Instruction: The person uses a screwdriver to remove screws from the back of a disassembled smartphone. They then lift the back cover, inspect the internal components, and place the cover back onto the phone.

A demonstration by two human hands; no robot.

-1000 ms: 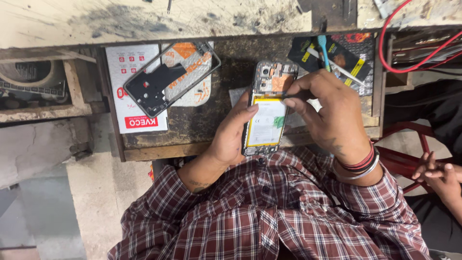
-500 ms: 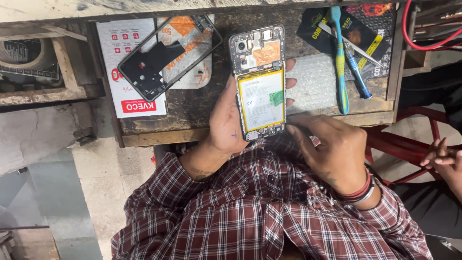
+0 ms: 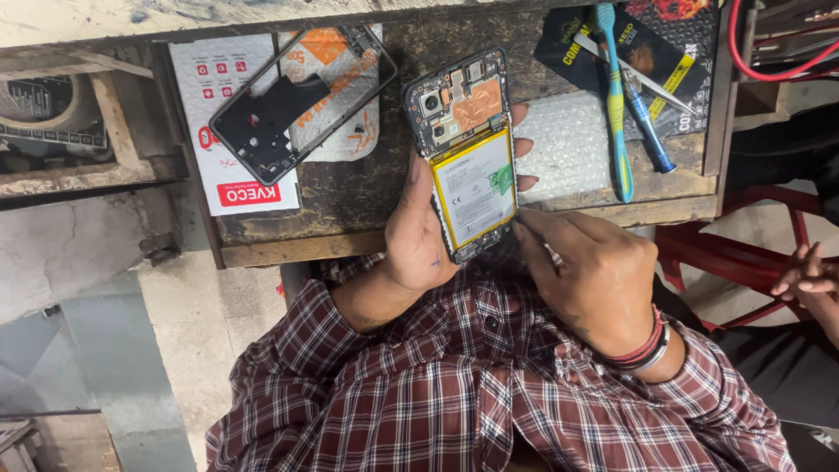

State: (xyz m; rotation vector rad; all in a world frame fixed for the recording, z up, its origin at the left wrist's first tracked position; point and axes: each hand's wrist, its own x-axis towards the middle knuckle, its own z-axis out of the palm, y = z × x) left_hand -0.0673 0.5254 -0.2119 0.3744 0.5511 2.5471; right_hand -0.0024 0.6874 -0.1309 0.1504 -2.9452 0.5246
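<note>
An opened phone is gripped in the left hand at the middle of the frame, the thumb laid along its left edge and the fingertips wrapped round the right edge. The phone is held upright with its back off, so that a yellow-edged battery and the circuit board above it are shown. The right hand is curled just below and right of the phone, its fingertips pinched together at the lower right corner; whether anything is held between them cannot be told. Red and black bands are worn on that wrist. Behind the phone a worn wooden bench is seen. On it, at upper left, a dark phone frame is laid over printed packets. At upper right a blue toothbrush, tweezers and a blue screwdriver are laid beside bubble wrap. Another person's hands are seen at the right edge
</note>
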